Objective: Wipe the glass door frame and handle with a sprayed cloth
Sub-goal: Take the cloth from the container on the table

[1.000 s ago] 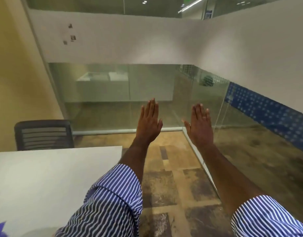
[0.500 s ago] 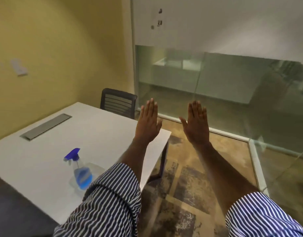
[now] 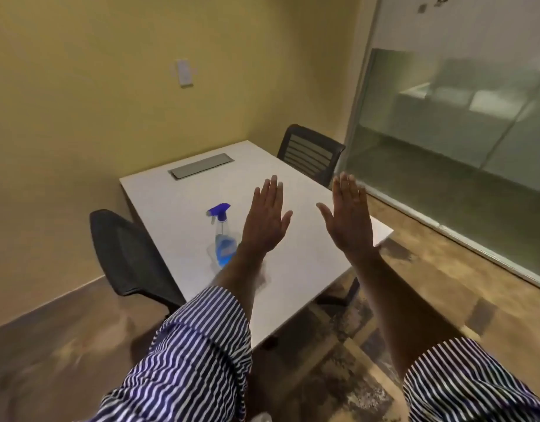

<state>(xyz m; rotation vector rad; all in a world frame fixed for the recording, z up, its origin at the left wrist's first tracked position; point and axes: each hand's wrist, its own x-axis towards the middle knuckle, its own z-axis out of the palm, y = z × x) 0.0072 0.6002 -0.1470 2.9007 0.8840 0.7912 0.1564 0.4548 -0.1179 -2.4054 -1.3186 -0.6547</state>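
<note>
A spray bottle point(image 3: 222, 239) with blue liquid and a blue trigger head stands upright on the white table point(image 3: 186, 196). My left hand point(image 3: 267, 219) is raised flat with fingers apart, just right of the bottle and holding nothing. My right hand point(image 3: 349, 217) is held up the same way beside it, empty, over the table's right edge. A pale cloth seems to lie under the bottle, partly hidden by my left forearm. The glass partition point(image 3: 445, 141) with its pale frame point(image 3: 358, 86) stands at the right. No door handle is in view.
A black mesh chair point(image 3: 131, 257) stands at the table's left side and another point(image 3: 311, 153) at its far corner by the glass. A grey cable hatch point(image 3: 200, 166) is set in the tabletop. Yellow wall point(image 3: 110, 86) behind carries a white switch point(image 3: 183, 73).
The view has swung left from the glass corner to the table, bringing the spray bottle and both chairs into sight. Both hands stay raised, flat and empty in front of me.
</note>
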